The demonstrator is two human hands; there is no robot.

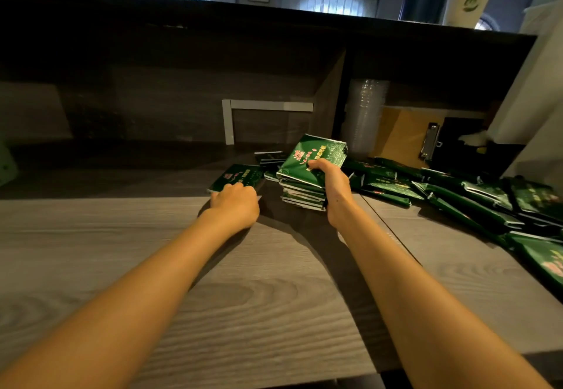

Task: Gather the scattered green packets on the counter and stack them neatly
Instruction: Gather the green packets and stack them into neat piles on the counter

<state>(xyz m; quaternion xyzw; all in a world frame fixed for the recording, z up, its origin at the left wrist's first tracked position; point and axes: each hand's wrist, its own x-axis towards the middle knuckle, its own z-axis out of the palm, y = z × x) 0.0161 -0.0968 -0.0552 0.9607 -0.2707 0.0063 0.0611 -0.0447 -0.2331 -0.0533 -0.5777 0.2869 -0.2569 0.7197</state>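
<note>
A stack of green packets (300,189) stands on the wooden counter (122,251) near the middle. My right hand (330,184) grips the stack from its right side, thumb on the tilted top packet (310,155). My left hand (234,206) rests with curled fingers on the near edge of a single dark green packet (236,177) lying flat left of the stack. Several more green packets (475,203) lie scattered in a heap to the right. A few others (269,157) lie behind the stack.
A dark shelf unit rises behind the counter. In its right bay stand a column of clear plastic cups (365,114), a brown clipboard (408,135) and a black box (457,145). White material hangs at the far right.
</note>
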